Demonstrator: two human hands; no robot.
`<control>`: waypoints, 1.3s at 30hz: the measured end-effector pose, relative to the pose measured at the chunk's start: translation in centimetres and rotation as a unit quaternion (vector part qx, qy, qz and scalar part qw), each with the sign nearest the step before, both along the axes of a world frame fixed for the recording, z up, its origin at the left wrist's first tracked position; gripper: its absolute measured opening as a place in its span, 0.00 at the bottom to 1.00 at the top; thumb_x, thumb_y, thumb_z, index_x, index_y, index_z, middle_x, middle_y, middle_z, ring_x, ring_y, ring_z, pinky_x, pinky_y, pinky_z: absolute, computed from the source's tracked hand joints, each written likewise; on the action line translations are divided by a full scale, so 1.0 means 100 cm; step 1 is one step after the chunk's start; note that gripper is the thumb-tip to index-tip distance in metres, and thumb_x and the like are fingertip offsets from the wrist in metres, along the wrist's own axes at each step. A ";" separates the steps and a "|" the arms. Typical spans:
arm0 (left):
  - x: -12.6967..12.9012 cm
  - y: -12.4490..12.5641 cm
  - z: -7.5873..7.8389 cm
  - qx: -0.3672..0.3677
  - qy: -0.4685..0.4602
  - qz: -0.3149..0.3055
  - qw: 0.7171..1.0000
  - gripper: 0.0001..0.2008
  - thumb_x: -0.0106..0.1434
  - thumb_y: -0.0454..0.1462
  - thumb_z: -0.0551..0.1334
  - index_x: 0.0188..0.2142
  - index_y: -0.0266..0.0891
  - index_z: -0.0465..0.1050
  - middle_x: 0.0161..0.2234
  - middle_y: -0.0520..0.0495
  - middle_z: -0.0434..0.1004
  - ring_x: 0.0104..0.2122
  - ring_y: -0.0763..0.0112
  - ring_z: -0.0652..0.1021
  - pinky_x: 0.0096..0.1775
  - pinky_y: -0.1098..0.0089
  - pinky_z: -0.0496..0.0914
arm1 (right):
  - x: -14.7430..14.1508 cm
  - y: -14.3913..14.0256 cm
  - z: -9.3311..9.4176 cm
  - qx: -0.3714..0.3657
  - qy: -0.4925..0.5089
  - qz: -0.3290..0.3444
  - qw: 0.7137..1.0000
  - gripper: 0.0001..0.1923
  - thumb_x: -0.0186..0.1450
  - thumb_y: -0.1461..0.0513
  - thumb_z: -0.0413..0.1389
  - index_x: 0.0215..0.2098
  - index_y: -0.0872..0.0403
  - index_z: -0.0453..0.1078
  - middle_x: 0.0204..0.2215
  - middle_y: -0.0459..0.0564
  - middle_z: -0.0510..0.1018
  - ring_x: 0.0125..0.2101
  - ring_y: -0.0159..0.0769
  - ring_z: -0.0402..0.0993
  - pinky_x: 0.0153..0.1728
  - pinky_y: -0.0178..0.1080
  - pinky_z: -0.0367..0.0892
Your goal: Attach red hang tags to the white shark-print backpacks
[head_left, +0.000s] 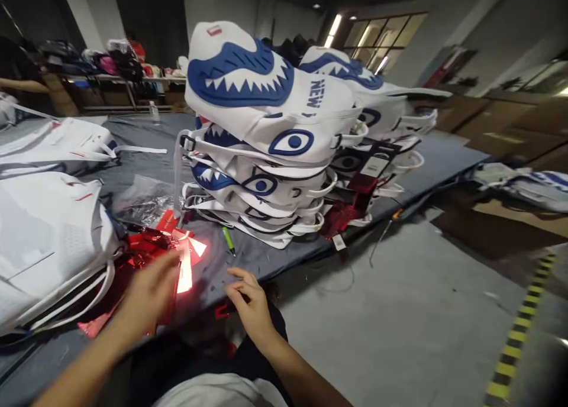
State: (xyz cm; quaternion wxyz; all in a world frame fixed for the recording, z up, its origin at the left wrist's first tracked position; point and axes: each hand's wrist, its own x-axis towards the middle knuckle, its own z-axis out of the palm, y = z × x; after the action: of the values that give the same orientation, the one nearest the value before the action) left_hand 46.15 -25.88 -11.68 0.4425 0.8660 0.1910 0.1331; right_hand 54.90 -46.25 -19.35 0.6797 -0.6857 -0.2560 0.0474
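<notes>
My left hand [148,291] reaches over a heap of shiny red foil tags [153,247] at the near edge of the grey table [275,256], its fingers touching a glaring red tag [185,272]. My right hand [249,300] hovers at the table's edge with thumb and fingers pinched together; whether it holds something small I cannot tell. A green pen [228,240] lies just beyond it. Behind stands a tall stack of white bags printed with blue shark mouths and eyes [266,129].
More white bags [48,229] lie on the left of the table, with a clear plastic wrapper [144,200] beside them. A second stack of shark bags [377,123] stands further right. Grey floor [399,312] with a yellow-black stripe [519,330] lies to the right. Cluttered shelves stand at the back.
</notes>
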 end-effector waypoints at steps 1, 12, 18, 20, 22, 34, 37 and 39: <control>0.002 -0.029 -0.014 -0.045 -0.005 -0.045 0.998 0.20 0.64 0.53 0.59 0.53 0.55 0.74 0.55 0.53 0.77 0.57 0.57 0.75 0.58 0.57 0.70 | 0.001 -0.004 0.001 0.007 -0.002 -0.019 1.000 0.12 0.66 0.57 0.58 0.27 0.50 0.79 0.48 0.54 0.79 0.51 0.44 0.73 0.54 0.46 0.65; 0.064 -0.123 -0.088 -0.230 0.080 -0.097 0.965 0.22 0.63 0.53 0.59 0.40 0.36 0.72 0.25 0.51 0.75 0.18 0.74 0.72 0.23 0.74 0.62 | 0.058 -0.074 -0.039 0.023 0.096 -0.048 0.994 0.11 0.64 0.57 0.58 0.41 0.52 0.78 0.39 0.52 0.82 0.38 0.40 0.79 0.41 0.40 0.73; 0.107 -0.121 -0.072 -0.196 0.086 -0.053 0.975 0.21 0.59 0.52 0.60 0.40 0.36 0.72 0.26 0.50 0.77 0.18 0.74 0.73 0.23 0.74 0.64 | 0.136 -0.109 -0.051 -0.068 0.021 -0.226 0.972 0.15 0.66 0.54 0.53 0.41 0.54 0.76 0.39 0.55 0.82 0.39 0.43 0.78 0.41 0.41 0.71; 0.120 -0.117 -0.067 -0.174 0.082 -0.044 0.980 0.21 0.59 0.51 0.60 0.42 0.36 0.72 0.26 0.50 0.77 0.17 0.74 0.73 0.22 0.74 0.63 | 0.151 -0.096 -0.051 -0.121 -0.034 -0.160 0.979 0.14 0.67 0.57 0.52 0.42 0.53 0.77 0.39 0.54 0.82 0.38 0.42 0.78 0.41 0.41 0.71; 0.129 -0.107 -0.065 -0.150 0.073 -0.035 0.985 0.21 0.60 0.49 0.59 0.45 0.36 0.73 0.26 0.51 0.78 0.17 0.74 0.73 0.21 0.74 0.63 | 0.161 -0.077 -0.049 -0.186 -0.071 -0.108 0.974 0.14 0.66 0.60 0.51 0.44 0.53 0.77 0.40 0.54 0.82 0.38 0.42 0.78 0.42 0.41 0.70; 0.141 -0.080 -0.065 -0.043 0.183 -0.073 0.980 0.16 0.65 0.36 0.56 0.49 0.37 0.76 0.29 0.49 0.81 0.17 0.74 0.74 0.23 0.74 0.67 | 0.189 -0.048 -0.063 -0.260 -0.029 -0.133 0.956 0.16 0.65 0.64 0.53 0.49 0.56 0.77 0.36 0.53 0.81 0.33 0.38 0.76 0.41 0.38 0.69; 0.151 -0.083 -0.062 0.003 0.198 -0.097 0.975 0.16 0.65 0.35 0.56 0.50 0.38 0.76 0.31 0.49 0.82 0.19 0.74 0.76 0.25 0.74 0.67 | 0.205 -0.040 -0.061 -0.188 -0.035 -0.109 0.976 0.11 0.65 0.64 0.54 0.41 0.58 0.78 0.32 0.48 0.78 0.30 0.35 0.74 0.38 0.37 0.69; 0.159 -0.083 -0.060 0.036 0.192 -0.105 0.975 0.17 0.65 0.34 0.56 0.51 0.38 0.77 0.32 0.48 0.83 0.20 0.73 0.76 0.27 0.74 0.69 | 0.220 -0.043 -0.055 -0.165 -0.055 -0.109 0.979 0.09 0.64 0.65 0.54 0.35 0.58 0.78 0.29 0.46 0.78 0.31 0.35 0.74 0.39 0.37 0.69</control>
State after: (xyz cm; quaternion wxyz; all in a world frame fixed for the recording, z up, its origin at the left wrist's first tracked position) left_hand 62.04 -34.15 -17.69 0.3778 0.9058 0.1762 -0.0764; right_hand 76.92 -50.52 -24.89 0.5432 -0.8137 -0.2054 -0.0238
